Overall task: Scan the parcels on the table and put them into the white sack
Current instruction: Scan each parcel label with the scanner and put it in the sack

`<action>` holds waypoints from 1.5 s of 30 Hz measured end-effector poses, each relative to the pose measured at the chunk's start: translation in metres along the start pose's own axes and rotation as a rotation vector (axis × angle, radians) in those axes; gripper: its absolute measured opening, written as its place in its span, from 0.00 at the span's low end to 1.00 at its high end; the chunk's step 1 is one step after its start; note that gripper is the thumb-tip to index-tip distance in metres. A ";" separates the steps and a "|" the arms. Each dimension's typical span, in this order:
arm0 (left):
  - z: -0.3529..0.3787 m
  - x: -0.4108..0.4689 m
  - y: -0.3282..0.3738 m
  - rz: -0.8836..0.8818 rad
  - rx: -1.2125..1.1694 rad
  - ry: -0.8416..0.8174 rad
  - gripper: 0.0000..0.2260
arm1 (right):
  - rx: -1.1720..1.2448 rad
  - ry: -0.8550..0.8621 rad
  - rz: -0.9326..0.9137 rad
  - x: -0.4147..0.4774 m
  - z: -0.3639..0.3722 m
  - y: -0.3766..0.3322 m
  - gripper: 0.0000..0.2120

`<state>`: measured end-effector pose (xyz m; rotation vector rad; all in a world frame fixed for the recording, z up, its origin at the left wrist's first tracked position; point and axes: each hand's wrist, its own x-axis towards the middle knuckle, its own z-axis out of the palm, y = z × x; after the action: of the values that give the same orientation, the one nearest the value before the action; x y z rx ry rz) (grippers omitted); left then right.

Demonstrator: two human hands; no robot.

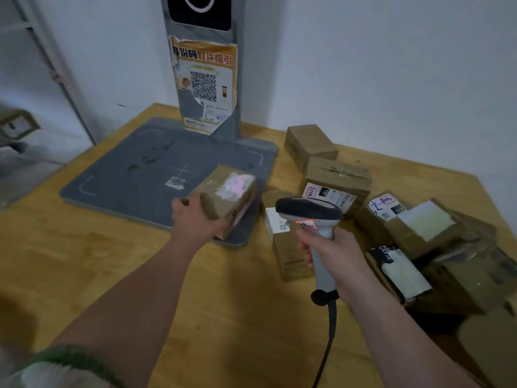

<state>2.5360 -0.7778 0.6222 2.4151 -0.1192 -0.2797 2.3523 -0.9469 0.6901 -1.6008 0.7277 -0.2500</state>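
Cardboard parcel [226,196] in left hand [195,222] — boxy, right hand [333,256] gripping scanner [313,219]

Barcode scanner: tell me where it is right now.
Head view, right of centre: the right hand grips the barcode scanner, between the parcel in the left hand and the parcel pile.

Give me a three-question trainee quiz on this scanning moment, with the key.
1. True or false: the left hand grips a cardboard parcel.
2. Fill in: the right hand holds a ____.
3. The pile of other parcels lies: A) on the table, right of the grey platform; B) on the floor; C) in a sack.
Key: 1 true; 2 scanner; 3 A.
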 end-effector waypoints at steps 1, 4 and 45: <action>-0.001 -0.003 0.001 -0.032 -0.090 0.009 0.38 | 0.005 -0.004 0.002 0.001 -0.001 0.001 0.06; -0.008 -0.018 -0.005 -0.187 -0.422 -0.037 0.31 | 0.024 -0.029 0.017 0.004 0.001 0.003 0.07; -0.113 -0.147 -0.129 -0.247 -1.197 -0.035 0.38 | 0.062 -0.433 0.010 -0.087 0.125 -0.050 0.09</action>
<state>2.4205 -0.5849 0.6455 1.2278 0.2696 -0.3643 2.3692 -0.7943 0.7365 -1.5228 0.3886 0.0818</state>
